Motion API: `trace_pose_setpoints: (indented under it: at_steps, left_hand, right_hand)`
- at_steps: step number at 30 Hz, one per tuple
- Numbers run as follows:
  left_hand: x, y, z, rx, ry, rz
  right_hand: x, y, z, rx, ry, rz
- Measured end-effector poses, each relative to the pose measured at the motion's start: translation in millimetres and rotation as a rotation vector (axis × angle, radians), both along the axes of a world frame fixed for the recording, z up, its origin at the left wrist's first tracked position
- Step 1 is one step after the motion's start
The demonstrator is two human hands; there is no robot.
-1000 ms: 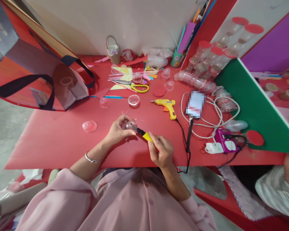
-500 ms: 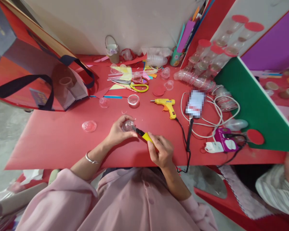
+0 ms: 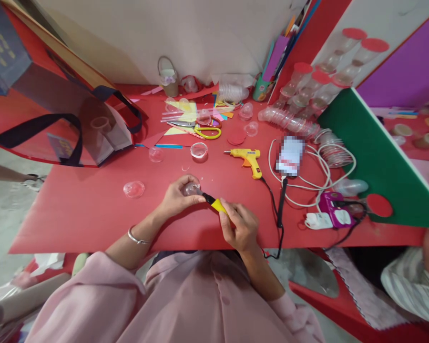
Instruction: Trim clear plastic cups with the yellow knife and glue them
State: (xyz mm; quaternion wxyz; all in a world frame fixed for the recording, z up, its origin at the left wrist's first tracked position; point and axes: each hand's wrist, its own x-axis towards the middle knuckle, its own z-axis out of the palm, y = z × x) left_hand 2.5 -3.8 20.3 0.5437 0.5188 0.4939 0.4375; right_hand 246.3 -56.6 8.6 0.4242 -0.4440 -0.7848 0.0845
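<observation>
My left hand [image 3: 178, 196] is closed round a small clear plastic dome lid [image 3: 190, 188], low over the red table near its front edge. A yellow and black utility knife [image 3: 217, 205] is gripped in my right hand [image 3: 240, 226]. Its blade meets the right side of the lid, where a small pale shaving or cut edge shows. Just beyond lies a thin curled scrap. A clear plastic cup [image 3: 199, 151] stands farther back, and another dome lid [image 3: 133, 189] lies to the left.
A yellow hot glue gun [image 3: 246, 160] lies right of centre, beside a phone [image 3: 290, 155] and coiled white cable. Yellow-handled scissors [image 3: 206, 131] rest among straws and paper. A red bag [image 3: 103, 152] stands left, stacked clear cups [image 3: 289, 119] right. A co-worker's striped sleeve [image 3: 411, 281] shows at lower right.
The knife blade has shifted slightly at the lid, and the pale shaving there looks larger. A passer-by's limb has come into view at the far left. The camera has moved slightly.
</observation>
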Motion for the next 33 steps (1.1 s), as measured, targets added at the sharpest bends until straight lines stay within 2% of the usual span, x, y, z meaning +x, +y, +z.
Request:
trace_pose_setpoints:
  at_steps: [12, 24, 33]
  left_hand:
    - [3.9, 0.0, 3.5, 0.015, -0.028, 0.067]
    - [3.9, -2.3, 8.8, -0.035, -0.062, -0.013]
    - [4.5, -1.2, 9.2, -0.035, -0.109, 0.006]
  right_hand:
    - [2.4, 0.0, -2.1, -0.02, 0.067, 0.046]
    - [1.7, -0.5, -0.9, -0.013, 0.035, 0.02]
    - [3.6, -0.7, -0.2, -0.035, 0.064, 0.046]
